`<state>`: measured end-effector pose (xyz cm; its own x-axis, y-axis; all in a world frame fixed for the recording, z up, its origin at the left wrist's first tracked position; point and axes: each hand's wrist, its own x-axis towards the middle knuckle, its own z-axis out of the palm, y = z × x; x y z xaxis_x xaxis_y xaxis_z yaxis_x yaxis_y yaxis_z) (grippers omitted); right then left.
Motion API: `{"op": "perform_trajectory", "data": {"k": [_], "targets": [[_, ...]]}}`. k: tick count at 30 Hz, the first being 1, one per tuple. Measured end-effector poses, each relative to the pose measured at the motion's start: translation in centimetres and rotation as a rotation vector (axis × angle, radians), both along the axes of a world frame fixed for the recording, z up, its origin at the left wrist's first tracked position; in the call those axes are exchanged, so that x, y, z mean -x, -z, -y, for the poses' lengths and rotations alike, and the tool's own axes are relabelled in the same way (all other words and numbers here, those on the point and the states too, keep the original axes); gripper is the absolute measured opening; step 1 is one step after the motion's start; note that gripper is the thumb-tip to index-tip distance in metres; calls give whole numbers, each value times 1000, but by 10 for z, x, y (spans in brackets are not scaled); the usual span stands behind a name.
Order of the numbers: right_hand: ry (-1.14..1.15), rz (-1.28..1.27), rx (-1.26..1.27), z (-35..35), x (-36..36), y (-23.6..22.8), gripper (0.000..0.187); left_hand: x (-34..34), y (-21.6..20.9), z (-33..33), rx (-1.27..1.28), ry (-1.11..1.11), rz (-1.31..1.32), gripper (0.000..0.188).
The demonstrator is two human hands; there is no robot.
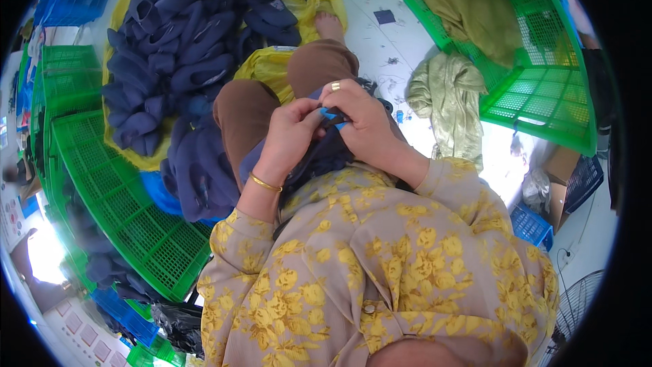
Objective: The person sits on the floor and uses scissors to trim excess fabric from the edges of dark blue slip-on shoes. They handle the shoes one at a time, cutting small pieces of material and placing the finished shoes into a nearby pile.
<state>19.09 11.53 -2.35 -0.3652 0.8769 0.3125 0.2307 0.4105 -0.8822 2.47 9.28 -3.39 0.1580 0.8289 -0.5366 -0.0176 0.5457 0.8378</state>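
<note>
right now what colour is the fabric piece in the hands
Dark navy fabric piece with bright blue trim, clearest in the head view.

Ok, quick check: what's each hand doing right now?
Left hand: closed, gripping the dark navy fabric piece held over the lap.
Right hand: closed, pinching the same piece at its blue-edged top.

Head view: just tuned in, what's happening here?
A seated person holds a dark navy fabric piece over their lap, both hands pinching its top edge: left hand, right hand. A big pile of similar navy pieces lies on yellow sheeting ahead, with green crates on both sides.
</note>
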Motion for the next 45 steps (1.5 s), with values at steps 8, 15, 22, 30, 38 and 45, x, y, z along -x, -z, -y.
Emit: {"op": "perform_trajectory", "data": {"k": [8, 15, 22, 30, 38, 45], "targets": [[-42, -500, 638, -25, 4, -52, 8, -8, -4, 2, -44, -60, -62, 10], [-75, -595, 680, -24, -31, -84, 7, -8, 0, 3, -66, -55, -62, 12], [-222, -252, 393, 13, -47, -79, 8, -16, -13, 7, -151, -153, -215, 11], [-663, -10, 298, 27, -39, -90, 47, -16, -8, 6, -350, -81, -365, 16], [-721, 52, 96, 33, -18, -86, 45, -14, -38, -2, -194, 254, -434, 20], [-426, 104, 330, 29, -31, -76, 36, -4, -34, -2, -135, 243, -352, 13]]}}
